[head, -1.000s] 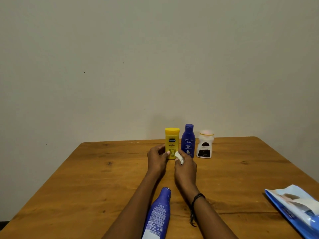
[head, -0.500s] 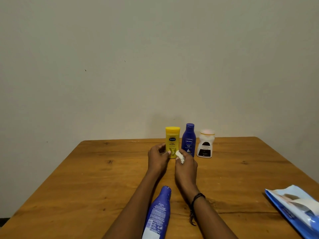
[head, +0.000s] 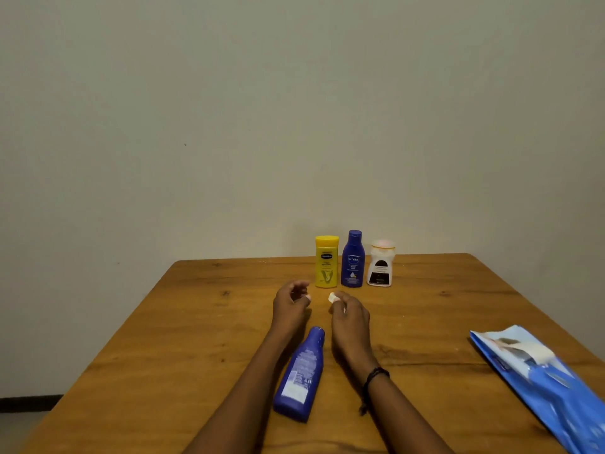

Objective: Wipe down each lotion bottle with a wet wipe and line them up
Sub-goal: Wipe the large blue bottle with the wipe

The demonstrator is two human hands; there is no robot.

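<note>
Head view: the yellow bottle [head: 326,262] stands upright near the far edge of the wooden table [head: 196,322]. A blue bottle [head: 352,260] stands just to its right, and a white bottle [head: 379,268] beyond that. Just in front of the yellow bottle, not touching it, the left hand [head: 291,306] is loosely curled and holds nothing. The right hand [head: 350,317] pinches a small wet wipe [head: 333,297]. Well nearer than the yellow bottle, a second blue bottle [head: 299,375] lies on its side between the forearms. The wipes pack [head: 540,381] lies far to the right.
</note>
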